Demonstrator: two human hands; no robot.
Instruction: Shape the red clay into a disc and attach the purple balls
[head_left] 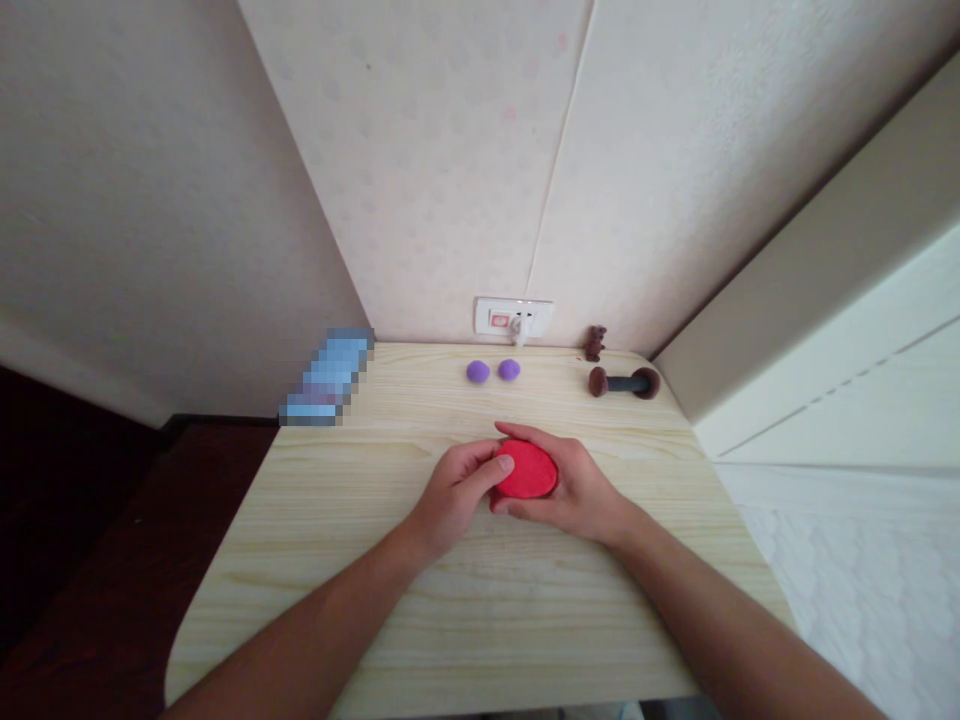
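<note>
A flat, rounded red piece that looks like modelling clay [531, 470] is held between my two hands above the middle of the table. My left hand [459, 490] grips its left side, the thumb lying on top and the other fingers hidden under it. Around its right side curves my right hand [581, 490], with fingers along the far edge and the thumb along the near edge. Beyond the hands, two small purple balls, one the left ball [478, 372] and one the right ball [509, 370], lie side by side on the table.
The pale wood-grain table [360, 620] meets the wall at the back. A dark dumbbell-shaped object [626, 383] and a small brown figurine [596, 343] stand at the back right. At the left edge lies a blurred-out bluish rectangle [330, 375]. A wall socket [514, 317] holds a white plug.
</note>
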